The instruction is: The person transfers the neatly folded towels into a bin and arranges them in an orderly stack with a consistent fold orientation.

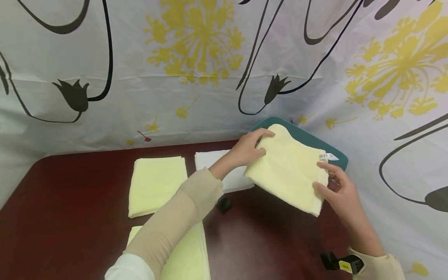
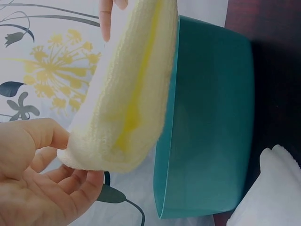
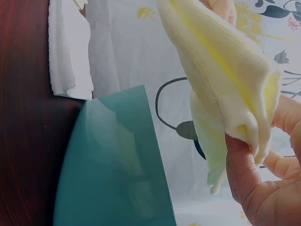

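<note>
A pale yellow folded towel [image 1: 288, 169] is held up between both hands, tilted, with a white label at its right edge. My left hand [image 1: 246, 149] pinches its left side between thumb and fingers. On the opposite side, the right hand [image 1: 339, 190] grips the edge just below the label. Behind and beneath the towel stands a teal bin [image 1: 337, 155], partly hidden by it in the head view. From the left wrist, the towel's folded layers [image 2: 127, 108] show close to the rim of the bin [image 2: 211, 122].
On the dark red table [image 1: 70, 202] lie a folded yellow towel [image 1: 157, 179], a white folded cloth [image 1: 238, 181] near the bin, and another yellow one [image 1: 189, 252] under the left forearm. A flower-patterned curtain [image 1: 133, 58] hangs behind the table.
</note>
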Demonstrator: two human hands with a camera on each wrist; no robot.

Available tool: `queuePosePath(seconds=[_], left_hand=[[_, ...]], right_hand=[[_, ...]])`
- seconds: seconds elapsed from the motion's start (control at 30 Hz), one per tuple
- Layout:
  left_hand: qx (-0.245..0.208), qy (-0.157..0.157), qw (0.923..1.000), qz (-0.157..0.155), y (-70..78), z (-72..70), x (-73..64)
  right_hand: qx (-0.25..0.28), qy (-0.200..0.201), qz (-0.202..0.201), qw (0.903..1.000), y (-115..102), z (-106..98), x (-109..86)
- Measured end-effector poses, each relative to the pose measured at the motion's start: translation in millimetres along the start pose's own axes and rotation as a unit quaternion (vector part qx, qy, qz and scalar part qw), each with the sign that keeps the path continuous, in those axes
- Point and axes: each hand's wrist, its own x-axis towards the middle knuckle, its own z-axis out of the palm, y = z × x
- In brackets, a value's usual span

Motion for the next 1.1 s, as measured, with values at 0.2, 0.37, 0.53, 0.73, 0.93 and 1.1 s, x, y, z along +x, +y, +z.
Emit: queuePosePath(seconds=[0.2,0.37,0.53,0.73,0.93,1.1], left_hand=[[0.001,-0.007,0.9999,0.014,-0.2,-1.1,9.6],[0.01,-0.022,0.9995,0.019,-1.8,-2.2,16.8],[0.002,-0.036,0.9992,0.02,-4.3,-3.6,23.2],[0.002,-0.042,0.999,0.015,-8.7,-2.4,30.9],[0.003,-0.038,0.9991,0.017,-11.1,0.1,35.2],[-0.003,-0.031,0.999,0.031,-10.2,3.2,38.8]], right_hand=[[-0.025,0.006,-0.003,0.9997,0,-2,5.5],[-0.038,0.007,0.004,0.9992,1,-3,9.2],[-0.022,0.006,0.015,0.9996,4,-5,13.3],[0.006,0.007,0.025,0.9996,8,-5,16.3],[0.015,0.009,0.023,0.9996,12,-6,18.0],[0.016,0.016,0.02,0.9995,14,-9,19.3]])
